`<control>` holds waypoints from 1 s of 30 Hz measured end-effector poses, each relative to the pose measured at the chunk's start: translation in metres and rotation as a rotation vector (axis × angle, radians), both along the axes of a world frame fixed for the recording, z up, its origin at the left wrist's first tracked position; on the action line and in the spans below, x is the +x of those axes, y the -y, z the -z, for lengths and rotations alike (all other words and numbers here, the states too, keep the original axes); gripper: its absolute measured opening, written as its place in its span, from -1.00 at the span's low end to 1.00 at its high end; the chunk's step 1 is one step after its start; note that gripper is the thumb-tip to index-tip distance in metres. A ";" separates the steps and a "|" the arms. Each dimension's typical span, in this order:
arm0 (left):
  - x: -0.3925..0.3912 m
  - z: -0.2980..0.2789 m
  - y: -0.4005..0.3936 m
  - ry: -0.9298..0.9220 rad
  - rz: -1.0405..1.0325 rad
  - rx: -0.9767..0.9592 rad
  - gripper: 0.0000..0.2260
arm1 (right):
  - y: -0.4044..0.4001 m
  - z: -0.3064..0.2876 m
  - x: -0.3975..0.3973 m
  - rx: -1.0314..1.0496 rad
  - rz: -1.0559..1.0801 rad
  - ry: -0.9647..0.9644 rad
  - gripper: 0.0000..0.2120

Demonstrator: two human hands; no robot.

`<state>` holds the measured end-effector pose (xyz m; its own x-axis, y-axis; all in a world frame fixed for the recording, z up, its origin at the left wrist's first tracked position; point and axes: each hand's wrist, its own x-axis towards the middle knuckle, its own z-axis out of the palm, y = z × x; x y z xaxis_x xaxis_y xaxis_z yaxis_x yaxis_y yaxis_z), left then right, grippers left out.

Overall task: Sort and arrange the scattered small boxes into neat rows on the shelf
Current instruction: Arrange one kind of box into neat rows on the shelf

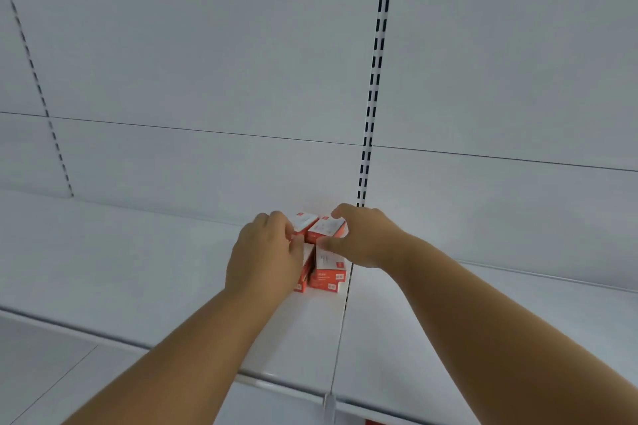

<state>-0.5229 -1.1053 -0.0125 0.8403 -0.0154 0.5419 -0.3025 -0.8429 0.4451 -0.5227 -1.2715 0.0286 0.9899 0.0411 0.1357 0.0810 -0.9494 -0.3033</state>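
- At the near edge, the front lip of the white shelf (283,381) is seen, with both bare forearms reaching over it toward a small cluster of boxes.
- The cluster of red-and-white boxes (322,254) is found mid-shelf, just left of the seam between two shelf panels and close to the back wall (207,62).
- The near box (328,274) is set at the front right of the cluster, its red face turned toward the viewer; its long axis appears to run left to right, slightly skewed.
- The left hand (266,252) is curled over the left side of the cluster, fingers bent against the boxes; whether one is truly pinched cannot be told.
- The right hand (362,238) is arched over the right side, thumb pressed to the near box and fingers hooked over a far box (326,228).
- The far boxes lie tilted, long axes angled toward the far right, so the rows are judged not yet square.
- Squeezing from both sides could buckle the cluster and tip a stacked box.
- A box could be pushed over the seam and left crooked.
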 end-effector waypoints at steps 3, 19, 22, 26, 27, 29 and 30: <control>0.015 -0.003 0.003 -0.132 -0.106 -0.016 -0.65 | -0.001 0.008 0.007 0.076 0.033 -0.014 -0.44; 0.006 -0.023 0.017 -0.183 0.205 -0.453 -0.79 | 0.034 0.000 -0.042 0.900 -0.041 0.168 -0.39; -0.024 -0.030 0.028 -0.187 0.320 -0.595 -0.81 | 0.051 -0.001 -0.081 1.363 -0.142 0.138 -0.41; -0.062 -0.026 0.053 -0.271 0.491 -0.661 -0.81 | 0.080 0.013 -0.139 1.676 -0.143 0.175 -0.45; -0.069 -0.023 0.060 -0.297 0.526 -0.635 -0.81 | 0.087 0.018 -0.149 1.682 -0.087 0.205 -0.49; -0.082 -0.017 0.074 -0.344 0.572 -0.572 -0.82 | 0.099 0.026 -0.166 1.658 0.052 0.259 -0.58; -0.088 -0.014 0.079 -0.373 0.593 -0.558 -0.82 | 0.104 0.029 -0.173 1.644 0.119 0.277 -0.61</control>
